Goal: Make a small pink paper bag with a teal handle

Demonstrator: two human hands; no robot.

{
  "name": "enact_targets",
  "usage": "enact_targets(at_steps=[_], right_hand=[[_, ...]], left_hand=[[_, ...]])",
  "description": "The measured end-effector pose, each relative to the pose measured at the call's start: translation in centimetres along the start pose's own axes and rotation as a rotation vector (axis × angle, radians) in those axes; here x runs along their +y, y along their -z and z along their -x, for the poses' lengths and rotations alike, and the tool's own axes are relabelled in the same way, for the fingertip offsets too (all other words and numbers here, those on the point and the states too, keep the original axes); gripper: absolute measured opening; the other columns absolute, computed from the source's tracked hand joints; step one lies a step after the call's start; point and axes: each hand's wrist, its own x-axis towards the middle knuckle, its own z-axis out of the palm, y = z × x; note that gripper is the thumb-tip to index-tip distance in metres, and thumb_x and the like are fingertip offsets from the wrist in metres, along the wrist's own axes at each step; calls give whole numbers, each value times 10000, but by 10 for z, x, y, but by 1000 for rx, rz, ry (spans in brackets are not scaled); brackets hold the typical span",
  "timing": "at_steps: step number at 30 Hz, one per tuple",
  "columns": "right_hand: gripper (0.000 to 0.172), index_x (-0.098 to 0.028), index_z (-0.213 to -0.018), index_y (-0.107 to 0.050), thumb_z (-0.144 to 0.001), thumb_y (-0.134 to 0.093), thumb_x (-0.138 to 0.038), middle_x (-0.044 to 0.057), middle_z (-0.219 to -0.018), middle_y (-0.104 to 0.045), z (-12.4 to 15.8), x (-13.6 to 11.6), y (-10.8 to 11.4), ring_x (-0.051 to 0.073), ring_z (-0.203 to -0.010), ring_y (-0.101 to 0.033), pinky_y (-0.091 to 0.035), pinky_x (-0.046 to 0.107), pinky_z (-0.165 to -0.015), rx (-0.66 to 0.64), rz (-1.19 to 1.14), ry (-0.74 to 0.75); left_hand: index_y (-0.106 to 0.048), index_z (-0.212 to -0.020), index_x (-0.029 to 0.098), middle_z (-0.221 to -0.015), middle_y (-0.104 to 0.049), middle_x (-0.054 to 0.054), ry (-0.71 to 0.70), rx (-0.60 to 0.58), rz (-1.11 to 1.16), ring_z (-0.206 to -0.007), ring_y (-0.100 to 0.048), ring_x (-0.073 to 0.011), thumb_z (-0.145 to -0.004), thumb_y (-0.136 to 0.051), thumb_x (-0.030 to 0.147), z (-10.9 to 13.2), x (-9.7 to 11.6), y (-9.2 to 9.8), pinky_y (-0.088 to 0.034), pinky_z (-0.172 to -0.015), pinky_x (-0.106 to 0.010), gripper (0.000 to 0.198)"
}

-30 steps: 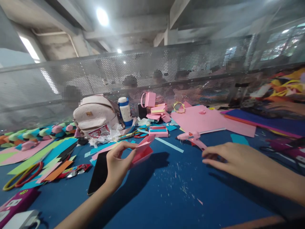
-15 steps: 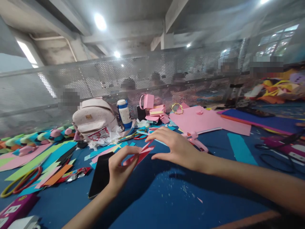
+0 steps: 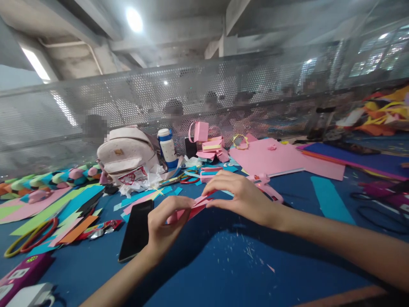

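A small folded piece of pink paper (image 3: 198,206) is held up above the blue table. My left hand (image 3: 168,221) pinches its left end between thumb and fingers. On the other side, my right hand (image 3: 244,198) has its thumb and fingertips closed on the paper's right tip. Below the left wrist lies a black phone (image 3: 136,230). Behind my right hand is a pink glue gun (image 3: 266,187), partly covered by the hand. Tiny pale paper scraps (image 3: 247,249) are scattered on the table under my hands.
At the back stand a pale backpack (image 3: 126,153), a white and blue bottle (image 3: 167,149) and a pink paper box (image 3: 201,131). Pink sheets (image 3: 271,157) lie to the right. Scissors (image 3: 35,236) and a purple power strip (image 3: 25,273) are at left.
My right hand has moved left to the pink paper, and its fingers have closed on the tip. My left hand keeps its pinch on the paper.
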Motion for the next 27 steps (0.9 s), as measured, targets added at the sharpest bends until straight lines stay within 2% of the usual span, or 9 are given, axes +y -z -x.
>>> enact_targets(at_steps=[3, 14, 27], right_hand=[[100, -201, -926, -703, -845, -708, -259, 17, -931, -725, 1, 2, 0, 183, -963, -641, -450, 339, -929, 9, 10, 32], [61, -189, -904, -700, -865, -682, -231, 20, -911, -723, 2, 3, -1, 171, -916, -639, -440, 367, -957, 32, 5, 54], [75, -184, -908, -711, -887, -656, -230, 22, -894, -728, 2, 5, -2, 165, -878, -636, -445, 344, -938, 48, 25, 107]], left_hand=[[-687, -879, 178, -856, -731, -49, -16, 4, 5, -827, -708, -174, -835, -623, 81, 0, 1, -1, -577, -751, -291, 124], [-691, -900, 179, -839, -725, -38, -73, 8, 6, -805, -700, -158, -822, -633, 45, -1, -1, -2, -575, -722, -286, 166], [-686, -892, 189, -845, -725, -39, -31, -11, 20, -810, -698, -167, -825, -624, 44, 0, 0, -1, -573, -722, -289, 172]])
